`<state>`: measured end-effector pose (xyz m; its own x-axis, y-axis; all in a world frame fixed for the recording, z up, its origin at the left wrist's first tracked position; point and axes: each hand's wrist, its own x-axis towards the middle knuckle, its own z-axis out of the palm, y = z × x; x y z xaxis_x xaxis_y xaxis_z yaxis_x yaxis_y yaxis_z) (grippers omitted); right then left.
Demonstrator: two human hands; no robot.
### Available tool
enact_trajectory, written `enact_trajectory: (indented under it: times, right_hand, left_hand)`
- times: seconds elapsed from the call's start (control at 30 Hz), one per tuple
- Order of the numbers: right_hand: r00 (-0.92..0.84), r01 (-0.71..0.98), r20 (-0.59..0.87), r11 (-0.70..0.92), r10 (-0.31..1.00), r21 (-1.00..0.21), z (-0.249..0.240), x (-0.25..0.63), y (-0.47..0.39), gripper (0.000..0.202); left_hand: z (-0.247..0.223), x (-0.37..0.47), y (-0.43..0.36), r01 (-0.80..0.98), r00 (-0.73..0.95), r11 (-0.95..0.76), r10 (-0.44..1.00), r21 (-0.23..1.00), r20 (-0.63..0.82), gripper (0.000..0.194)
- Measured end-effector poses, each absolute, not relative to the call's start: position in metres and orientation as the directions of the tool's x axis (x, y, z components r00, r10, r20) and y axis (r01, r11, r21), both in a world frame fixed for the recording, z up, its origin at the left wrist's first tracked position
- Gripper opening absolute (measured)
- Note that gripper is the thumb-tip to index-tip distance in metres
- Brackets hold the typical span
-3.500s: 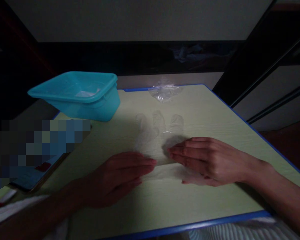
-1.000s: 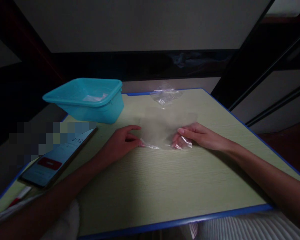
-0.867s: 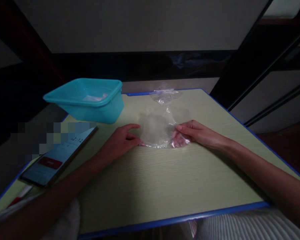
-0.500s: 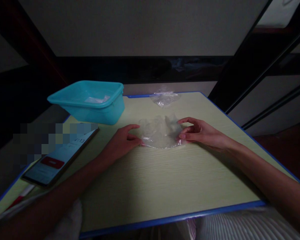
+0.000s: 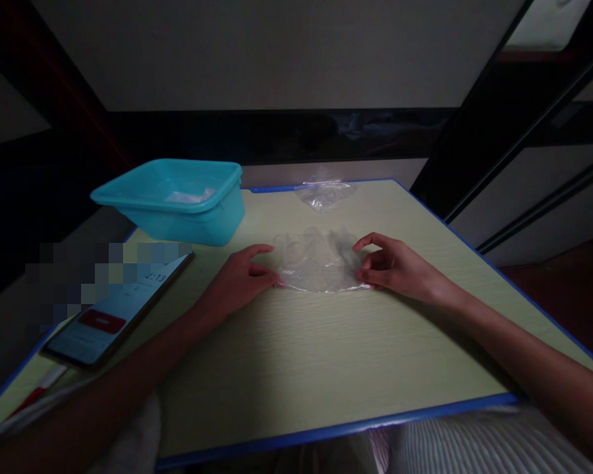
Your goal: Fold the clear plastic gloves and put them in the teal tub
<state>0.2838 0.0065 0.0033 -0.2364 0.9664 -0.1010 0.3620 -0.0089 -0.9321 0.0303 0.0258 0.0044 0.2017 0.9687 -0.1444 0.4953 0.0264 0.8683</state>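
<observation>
A clear, crinkled plastic bag (image 5: 319,260) lies on the table in front of me, its shiny near edge stretched between my hands. Its left near corner is pinched at the thumb of my left hand (image 5: 237,280), while the index finger reaches forward beside the bag. On the opposite side, my right hand (image 5: 400,266) pinches the right near corner between thumb and curled fingers, its index finger arched above. A second piece of clear plastic (image 5: 325,195) sits past the bag, by the far edge.
The pale wood-grain table (image 5: 316,368) has a blue rim. A turquoise plastic basket (image 5: 202,224) with whitish contents stands at the back left. Nearer on the left lies a phone (image 5: 113,316) with its screen lit, beside a red-and-white object (image 5: 39,390). A wall rises behind the table.
My right thumb and fingers have shifted slightly right and down along with the bag's corner. The bag's near edge is now pulled wider and straighter. My left hand has barely moved.
</observation>
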Motion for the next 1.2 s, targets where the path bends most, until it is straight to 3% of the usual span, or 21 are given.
enact_trajectory:
  times: [0.63,1.2]
  right_hand:
    - [-0.260,0.653,0.028,0.198,0.965,-0.731,-0.003,0.286,-0.001,0.047]
    - [-0.361,0.684,-0.057,0.222,0.931,-0.695,0.006,0.286,-0.004,0.052]
  left_hand:
    - [-0.001,0.032,0.020,0.479,0.176,-0.034,0.983,0.877,-0.057,0.062]
    - [0.002,0.030,0.006,0.522,0.207,-0.002,0.970,0.853,-0.125,0.063]
